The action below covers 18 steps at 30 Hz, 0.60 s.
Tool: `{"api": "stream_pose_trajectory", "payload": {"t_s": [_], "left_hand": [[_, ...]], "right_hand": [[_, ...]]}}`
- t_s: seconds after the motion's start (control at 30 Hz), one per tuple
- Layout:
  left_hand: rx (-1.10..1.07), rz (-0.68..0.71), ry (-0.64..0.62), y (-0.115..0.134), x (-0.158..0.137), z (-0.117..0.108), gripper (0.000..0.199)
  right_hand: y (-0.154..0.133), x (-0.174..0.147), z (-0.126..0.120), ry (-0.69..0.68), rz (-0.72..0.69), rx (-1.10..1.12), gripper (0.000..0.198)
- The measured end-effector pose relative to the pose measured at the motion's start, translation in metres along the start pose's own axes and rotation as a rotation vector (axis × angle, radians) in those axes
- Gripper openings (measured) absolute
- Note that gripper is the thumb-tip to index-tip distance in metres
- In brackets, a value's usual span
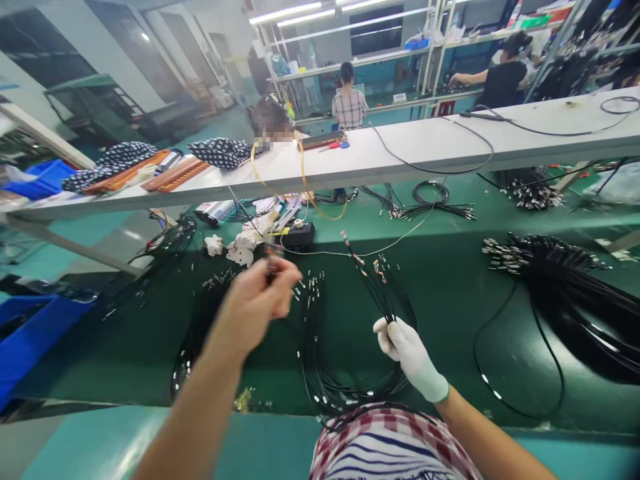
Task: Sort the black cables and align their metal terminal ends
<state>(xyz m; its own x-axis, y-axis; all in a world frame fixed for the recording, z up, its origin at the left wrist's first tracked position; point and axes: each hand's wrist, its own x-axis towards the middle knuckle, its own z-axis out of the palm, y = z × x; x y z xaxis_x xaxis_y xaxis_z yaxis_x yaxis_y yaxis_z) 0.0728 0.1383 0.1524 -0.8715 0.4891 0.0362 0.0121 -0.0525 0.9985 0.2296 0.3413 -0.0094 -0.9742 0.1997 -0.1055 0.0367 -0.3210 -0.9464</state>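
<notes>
My right hand, in a white glove, is closed around several thin black cables. Their stripped ends fan out above the fingers, some with reddish and silver tips. Bare and smeared by motion, my left hand is raised over the green bench, its fingers pinched around something small and dark that I cannot make out. Between the hands lies a loose bunch of black cables with silver ends, curving toward my lap. A darker cable bundle lies beneath and left of my left forearm.
A thick black cable bundle lies at the right, with a single loop beside it. Coiled cable and a black box sit farther back. A white shelf crosses above the bench. Blue bins stand left. People sit beyond.
</notes>
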Motion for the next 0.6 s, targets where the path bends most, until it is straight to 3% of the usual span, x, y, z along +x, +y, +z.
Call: {"api": "stream_pose_trajectory", "payload": {"t_s": [0.1,0.2,0.33,0.47,0.6], "left_hand": [[-0.142,-0.114,-0.054,-0.029,0.012,0.045,0.038],[-0.232,-0.059,-0.006,-0.04,0.022,0.068,0.047],[-0.237,-0.03,0.004,-0.042,0.027,0.07,0.039],[-0.287,0.052,0.053,-0.043,0.022,0.065,0.032],[-0.284,-0.008,-0.043,-0.048,0.013,0.066,0.039]], "right_hand": [[0.0,-0.004,0.003,-0.052,0.027,-0.007,0.046],[-0.002,-0.008,0.003,-0.089,0.049,-0.03,0.047],[-0.002,-0.011,0.002,-0.05,0.061,-0.013,0.047],[0.001,-0.009,-0.001,0.085,0.04,0.128,0.04],[0.0,-0.006,-0.003,0.158,-0.019,0.103,0.038]]}}
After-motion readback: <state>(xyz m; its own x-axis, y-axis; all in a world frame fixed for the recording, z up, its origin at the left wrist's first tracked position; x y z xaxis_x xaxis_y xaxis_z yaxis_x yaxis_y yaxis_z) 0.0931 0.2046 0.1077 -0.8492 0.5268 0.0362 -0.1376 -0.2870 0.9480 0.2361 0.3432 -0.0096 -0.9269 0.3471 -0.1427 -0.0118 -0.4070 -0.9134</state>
